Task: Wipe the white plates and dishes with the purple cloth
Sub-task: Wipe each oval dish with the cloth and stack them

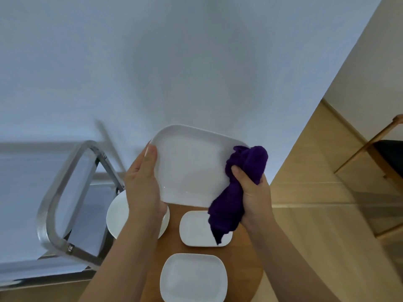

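Purple cloth (pixel 244 171) is bunched in the right hand (pixel 254 192) against the large white plate (pixel 192 164), whose left edge the left hand (pixel 141 182) grips above the tabletop (pixel 172 247).

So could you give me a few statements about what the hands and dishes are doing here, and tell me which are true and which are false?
1. The left hand holds the large white rectangular plate by its left edge. True.
2. The right hand is empty. False: it grips the bunched purple cloth.
3. The purple cloth touches the right edge of the lifted plate. True.
4. All the dishes are held up in the air. False: a round white plate, a small white rectangular dish and a white rounded-square dish lie on the round wooden table.
5. The cloth lies flat on the table. False: it hangs from the right hand, above the small dish.
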Available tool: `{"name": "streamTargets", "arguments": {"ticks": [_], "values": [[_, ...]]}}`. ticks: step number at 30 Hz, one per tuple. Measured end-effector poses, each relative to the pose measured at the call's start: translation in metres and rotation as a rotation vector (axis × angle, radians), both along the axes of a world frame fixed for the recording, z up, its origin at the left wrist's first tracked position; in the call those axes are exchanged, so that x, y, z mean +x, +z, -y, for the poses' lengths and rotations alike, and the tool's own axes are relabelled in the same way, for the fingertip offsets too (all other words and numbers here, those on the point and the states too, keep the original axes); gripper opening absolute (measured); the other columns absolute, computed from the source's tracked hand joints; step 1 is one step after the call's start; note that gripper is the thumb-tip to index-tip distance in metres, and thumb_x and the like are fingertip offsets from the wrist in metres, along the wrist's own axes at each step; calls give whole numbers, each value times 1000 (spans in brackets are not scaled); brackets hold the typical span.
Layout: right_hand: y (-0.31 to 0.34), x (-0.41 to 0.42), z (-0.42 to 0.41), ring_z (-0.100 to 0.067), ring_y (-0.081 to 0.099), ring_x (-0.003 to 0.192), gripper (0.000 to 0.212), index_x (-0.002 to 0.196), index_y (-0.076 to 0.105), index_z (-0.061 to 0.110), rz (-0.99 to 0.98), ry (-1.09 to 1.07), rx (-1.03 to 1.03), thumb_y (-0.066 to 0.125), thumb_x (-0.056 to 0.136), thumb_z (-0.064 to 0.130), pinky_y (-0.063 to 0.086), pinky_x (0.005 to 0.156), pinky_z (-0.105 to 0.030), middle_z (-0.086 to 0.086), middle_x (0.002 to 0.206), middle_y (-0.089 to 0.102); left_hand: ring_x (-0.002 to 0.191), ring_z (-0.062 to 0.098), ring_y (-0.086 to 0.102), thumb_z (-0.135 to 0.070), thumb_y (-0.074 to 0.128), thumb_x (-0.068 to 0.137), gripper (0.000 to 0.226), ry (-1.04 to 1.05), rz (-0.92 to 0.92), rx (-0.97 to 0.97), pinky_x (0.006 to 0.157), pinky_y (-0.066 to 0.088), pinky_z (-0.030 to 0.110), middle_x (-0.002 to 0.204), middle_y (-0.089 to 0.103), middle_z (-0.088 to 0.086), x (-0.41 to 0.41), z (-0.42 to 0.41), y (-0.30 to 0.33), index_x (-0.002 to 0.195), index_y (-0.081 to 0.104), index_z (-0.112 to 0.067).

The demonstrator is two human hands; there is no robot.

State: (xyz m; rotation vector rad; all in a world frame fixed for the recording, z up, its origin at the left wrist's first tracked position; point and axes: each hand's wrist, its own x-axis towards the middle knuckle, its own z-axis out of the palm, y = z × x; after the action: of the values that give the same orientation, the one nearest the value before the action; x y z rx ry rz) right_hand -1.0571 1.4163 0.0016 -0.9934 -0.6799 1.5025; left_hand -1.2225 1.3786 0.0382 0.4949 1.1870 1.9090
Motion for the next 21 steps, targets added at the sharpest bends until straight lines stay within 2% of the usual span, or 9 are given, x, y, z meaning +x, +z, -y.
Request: {"name": "streamTargets", "arguments": {"ticks": [4, 7, 9, 11, 12, 14, 17, 19, 21], "values": [[1, -21, 1, -14, 65, 74, 28, 107, 61, 22, -187, -183, -146, 70, 82, 18, 53, 64, -33, 4, 83, 67, 90, 11, 70, -42, 57, 91, 29, 81, 87, -21, 64, 58, 30, 104, 71, -13, 25, -6, -7, 119, 63, -38], [8, -24, -7, -16, 65, 79, 30, 109, 59, 23, -179, -245, -195, 72, 81, 21, 53, 65, -32, 2, 91, 66, 99, 25, 67, -54, 56, 87, 32, 17, 206, -97, 82, 56, 47, 108, 70, -3, 43, -4, -17, 113, 63, -36], [16, -13, -19, -17, 65, 77, 31, 108, 60, 19, -70, -214, -174, 73, 80, 19, 54, 64, -31, -1, 91, 66, 93, 20, 69, -63, 62, 74, 47, -115, 67, -139, 79, 58, 38, 99, 73, -3, 43, 4, -21, 107, 65, -29], [26, 5, -31, -16, 66, 73, 29, 103, 61, 17, 73, -136, -115, 75, 77, 17, 56, 60, -29, -2, 88, 68, 79, 9, 71, -61, 64, 66, 53, -237, -114, -158, 62, 56, 22, 87, 75, -5, 26, 5, -20, 102, 65, -22], [30, 13, -36, -16, 67, 71, 28, 100, 62, 18, 154, -88, -79, 76, 76, 17, 56, 57, -28, -2, 86, 69, 77, 10, 71, -60, 61, 64, 57, -324, -81, -132, 57, 55, 21, 87, 75, -2, 12, 2, -17, 104, 64, -19], [36, 21, -44, -14, 68, 70, 28, 95, 63, 21, 317, 25, -11, 78, 73, 17, 53, 53, -25, 1, 84, 71, 80, 18, 72, -62, 54, 62, 66, -506, -6, -149, 57, 56, 28, 93, 75, 4, -11, -11, -6, 112, 62, -19], [41, 12, -48, -7, 68, 64, 26, 91, 63, 21, 440, 197, 82, 79, 71, 15, 50, 50, -19, 9, 74, 71, 77, 22, 72, -52, 60, 72, 49, -744, -183, -346, 59, 56, 31, 89, 74, 7, -16, -29, 6, 103, 68, -16], [44, 6, -50, -3, 66, 61, 25, 89, 63, 22, 471, 236, 126, 79, 71, 14, 50, 50, -16, 12, 70, 70, 76, 24, 71, -46, 59, 84, 34, -696, -297, -426, 64, 57, 34, 82, 75, 5, -8, -31, 4, 95, 69, -15], [44, 4, -49, -3, 66, 63, 27, 91, 62, 22, 456, 221, 144, 79, 71, 15, 50, 52, -17, 12, 74, 70, 78, 25, 71, -49, 52, 91, 34, -574, -379, -443, 68, 56, 37, 79, 75, 1, -3, -35, 0, 92, 69, -20]]}}
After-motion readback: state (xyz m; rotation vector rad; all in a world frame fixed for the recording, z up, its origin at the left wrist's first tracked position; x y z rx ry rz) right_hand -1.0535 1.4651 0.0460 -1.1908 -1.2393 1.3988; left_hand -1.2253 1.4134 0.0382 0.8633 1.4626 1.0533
